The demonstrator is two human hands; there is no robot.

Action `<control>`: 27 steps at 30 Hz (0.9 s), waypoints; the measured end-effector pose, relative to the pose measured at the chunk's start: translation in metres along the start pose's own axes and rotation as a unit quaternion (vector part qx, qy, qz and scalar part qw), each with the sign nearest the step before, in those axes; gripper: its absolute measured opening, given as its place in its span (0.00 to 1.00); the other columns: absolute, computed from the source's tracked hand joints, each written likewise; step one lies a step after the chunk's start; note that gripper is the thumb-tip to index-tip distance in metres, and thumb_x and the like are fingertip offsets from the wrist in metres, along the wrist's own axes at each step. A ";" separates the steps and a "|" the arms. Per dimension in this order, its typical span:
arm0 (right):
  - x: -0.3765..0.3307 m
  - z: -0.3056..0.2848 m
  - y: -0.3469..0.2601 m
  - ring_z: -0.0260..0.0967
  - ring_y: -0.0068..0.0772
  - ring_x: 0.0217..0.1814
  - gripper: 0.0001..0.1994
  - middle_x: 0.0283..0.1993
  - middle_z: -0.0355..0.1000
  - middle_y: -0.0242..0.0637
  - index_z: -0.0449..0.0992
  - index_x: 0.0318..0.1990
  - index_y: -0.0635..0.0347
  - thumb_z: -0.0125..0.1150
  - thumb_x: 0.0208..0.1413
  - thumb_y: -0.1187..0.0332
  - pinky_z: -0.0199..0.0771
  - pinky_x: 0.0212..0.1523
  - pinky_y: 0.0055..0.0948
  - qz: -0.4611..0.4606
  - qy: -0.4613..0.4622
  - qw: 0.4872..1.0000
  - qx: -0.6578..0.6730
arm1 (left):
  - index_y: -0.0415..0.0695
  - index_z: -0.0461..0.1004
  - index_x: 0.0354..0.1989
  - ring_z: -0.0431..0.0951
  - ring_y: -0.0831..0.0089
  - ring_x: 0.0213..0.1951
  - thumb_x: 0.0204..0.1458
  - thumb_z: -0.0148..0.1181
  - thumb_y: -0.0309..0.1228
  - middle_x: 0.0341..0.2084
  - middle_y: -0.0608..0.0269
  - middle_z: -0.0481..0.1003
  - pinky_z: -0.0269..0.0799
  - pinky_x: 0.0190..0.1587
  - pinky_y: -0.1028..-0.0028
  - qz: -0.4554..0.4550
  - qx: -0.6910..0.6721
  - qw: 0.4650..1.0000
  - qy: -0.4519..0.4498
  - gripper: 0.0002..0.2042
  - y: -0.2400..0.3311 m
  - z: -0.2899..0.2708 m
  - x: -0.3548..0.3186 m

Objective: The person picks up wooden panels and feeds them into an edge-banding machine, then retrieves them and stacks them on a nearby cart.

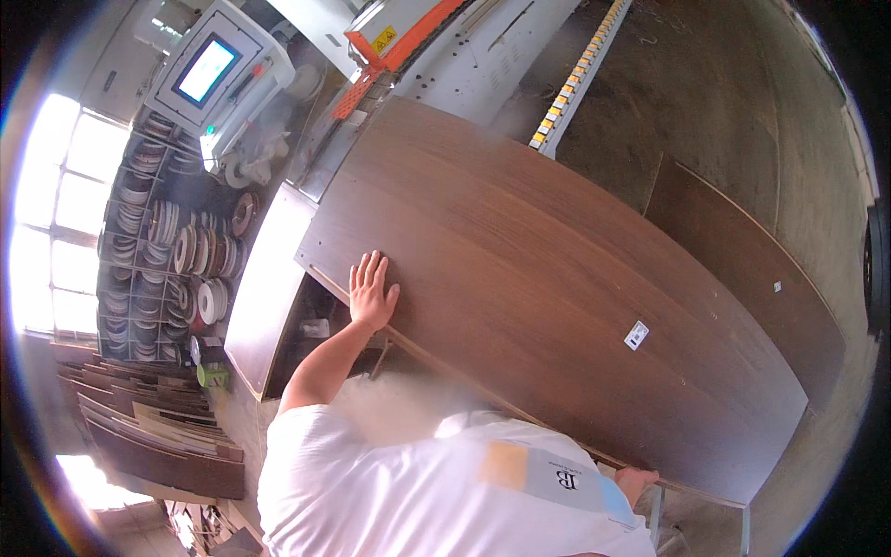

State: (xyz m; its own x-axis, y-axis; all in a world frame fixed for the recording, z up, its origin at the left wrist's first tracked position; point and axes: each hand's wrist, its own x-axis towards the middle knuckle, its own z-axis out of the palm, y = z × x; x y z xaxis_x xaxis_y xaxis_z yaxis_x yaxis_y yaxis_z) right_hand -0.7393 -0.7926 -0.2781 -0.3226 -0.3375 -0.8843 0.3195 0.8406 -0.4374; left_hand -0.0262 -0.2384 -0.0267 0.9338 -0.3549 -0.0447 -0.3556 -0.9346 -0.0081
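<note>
A long brown wood-grain board [520,278] lies in front of me, its far left end at the machine. My left hand [373,295] rests palm down on its top face near the left end, fingers stretched out and apart. Down at the right, my right hand [636,481] is closed on the board's near edge, with its fingers partly hidden behind the edge. A small white label [636,335] sits on the board between my hands and toward the right end.
An edge-processing machine [380,51] with an orange guard and a lit screen [208,71] stands ahead. A roller rail [580,79] runs beyond the board. Another brown panel [742,269] is at the right. Racks of edging rolls [190,251] and stacked strips [153,427] fill the left.
</note>
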 end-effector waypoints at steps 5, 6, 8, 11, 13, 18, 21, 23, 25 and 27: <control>-0.092 0.019 -0.002 0.64 0.33 0.45 0.32 0.49 0.74 0.36 0.74 0.44 0.58 0.53 0.52 0.34 0.64 0.42 0.35 -0.028 -0.022 0.998 -0.048 | 0.47 0.59 0.70 0.46 0.57 0.75 0.57 0.56 0.44 0.73 0.58 0.53 0.36 0.75 0.49 0.008 -0.015 1.000 0.026 0.33 -0.002 0.001 -0.002; -0.106 0.021 -0.002 0.64 0.34 0.47 0.32 0.51 0.73 0.36 0.73 0.46 0.58 0.52 0.52 0.35 0.63 0.44 0.36 -0.029 -0.026 0.998 -0.054 | 0.47 0.59 0.70 0.46 0.57 0.75 0.57 0.56 0.45 0.73 0.58 0.53 0.36 0.75 0.48 0.010 -0.017 0.999 0.025 0.33 -0.003 0.001 0.000; -0.139 0.028 -0.001 0.63 0.35 0.50 0.33 0.54 0.71 0.37 0.71 0.49 0.58 0.51 0.53 0.35 0.62 0.47 0.37 -0.032 -0.034 0.997 -0.067 | 0.48 0.59 0.71 0.46 0.58 0.75 0.56 0.56 0.46 0.73 0.60 0.53 0.36 0.74 0.46 0.002 -0.015 1.000 0.027 0.34 -0.011 0.003 0.008; -0.172 0.050 0.004 0.62 0.37 0.55 0.34 0.58 0.68 0.38 0.69 0.53 0.58 0.50 0.53 0.36 0.59 0.52 0.39 -0.033 -0.057 0.994 -0.093 | 0.51 0.59 0.71 0.47 0.60 0.75 0.56 0.56 0.46 0.73 0.63 0.54 0.36 0.74 0.45 -0.024 -0.017 0.999 0.023 0.33 -0.034 -0.001 0.017; -0.199 0.058 0.014 0.61 0.38 0.58 0.35 0.61 0.66 0.38 0.67 0.56 0.59 0.49 0.54 0.37 0.58 0.56 0.40 -0.034 -0.068 0.992 -0.106 | 0.52 0.59 0.71 0.46 0.60 0.75 0.59 0.53 0.45 0.73 0.63 0.53 0.37 0.74 0.47 -0.028 -0.013 0.999 0.024 0.31 -0.048 -0.008 0.030; -0.261 0.062 0.027 0.58 0.41 0.65 0.37 0.69 0.61 0.39 0.62 0.63 0.59 0.46 0.56 0.38 0.54 0.64 0.42 -0.047 -0.097 0.983 -0.149 | 0.57 0.61 0.70 0.49 0.59 0.74 0.61 0.51 0.49 0.73 0.64 0.55 0.42 0.73 0.46 -0.068 -0.003 0.995 0.071 0.28 -0.080 -0.014 0.046; -0.295 0.062 0.037 0.57 0.43 0.70 0.39 0.73 0.58 0.40 0.59 0.68 0.59 0.45 0.57 0.39 0.52 0.70 0.44 -0.039 -0.138 0.974 -0.175 | 0.59 0.61 0.70 0.50 0.60 0.74 0.61 0.51 0.50 0.73 0.65 0.55 0.42 0.73 0.46 -0.097 -0.007 0.992 0.081 0.28 -0.089 -0.015 0.050; -0.288 0.057 0.020 0.57 0.43 0.70 0.41 0.73 0.58 0.40 0.58 0.69 0.58 0.48 0.54 0.39 0.52 0.70 0.44 0.175 -0.142 0.973 -0.042 | 0.59 0.60 0.70 0.50 0.60 0.74 0.61 0.50 0.50 0.72 0.64 0.56 0.42 0.73 0.47 -0.096 -0.013 0.992 0.080 0.29 -0.089 -0.021 0.052; -0.277 0.054 0.003 0.58 0.44 0.69 0.40 0.72 0.59 0.40 0.59 0.68 0.58 0.48 0.54 0.39 0.53 0.70 0.44 0.075 -0.108 0.989 -0.071 | 0.58 0.61 0.70 0.49 0.61 0.74 0.61 0.50 0.51 0.72 0.65 0.56 0.42 0.74 0.48 -0.093 -0.019 0.991 0.094 0.29 -0.093 -0.023 0.049; -0.261 0.060 -0.012 0.59 0.44 0.68 0.40 0.71 0.60 0.40 0.60 0.67 0.58 0.48 0.54 0.40 0.54 0.69 0.45 0.010 -0.091 0.990 -0.109 | 0.58 0.62 0.70 0.49 0.61 0.74 0.61 0.51 0.51 0.72 0.65 0.56 0.41 0.74 0.49 -0.101 -0.027 0.990 0.090 0.29 -0.092 -0.022 0.048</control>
State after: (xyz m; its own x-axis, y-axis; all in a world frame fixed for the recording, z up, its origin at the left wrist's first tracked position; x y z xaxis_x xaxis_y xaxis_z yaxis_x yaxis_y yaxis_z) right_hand -0.6053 -0.7396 -0.0517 -0.1452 -0.3733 -0.9163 0.1172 0.9131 -0.3906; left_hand 0.0526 -0.1698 -0.0058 0.9793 -0.1540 0.1317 -0.1625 -0.9851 0.0559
